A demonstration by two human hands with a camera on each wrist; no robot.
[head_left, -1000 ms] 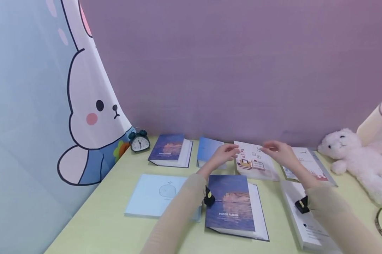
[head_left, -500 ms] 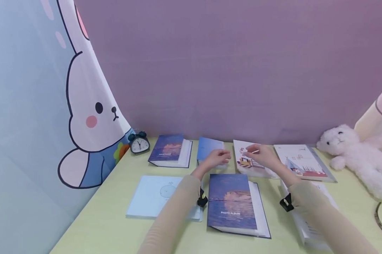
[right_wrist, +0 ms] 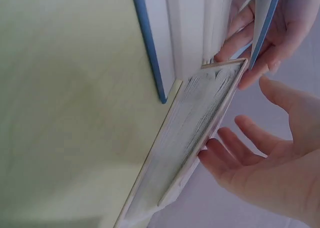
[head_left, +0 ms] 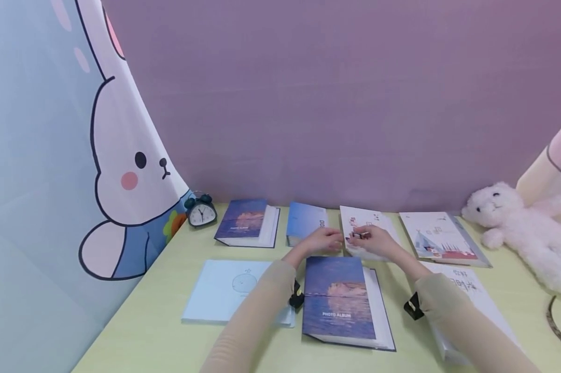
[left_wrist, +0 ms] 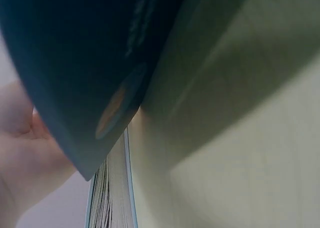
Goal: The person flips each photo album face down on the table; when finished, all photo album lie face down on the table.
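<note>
Both hands have drawn together and lower since a second ago: the left hand (head_left: 324,241) curls on the blue album (head_left: 307,221), while the right hand (head_left: 371,242), fingers relaxed, touches the white illustrated album (head_left: 362,217). Held this loosely, a cover could flop shut or slide. Both grips are partly hidden.

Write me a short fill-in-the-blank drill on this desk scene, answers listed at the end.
1. The alarm clock stands at the far ____ corner of the table.
2. The white plush bear lies on the table's ____ side.
3. The cover of the dark blue album nearest the person reads PHOTO ____.
4. The wall behind the table is ____.

Answers: left; right; ALBUM; purple
</note>
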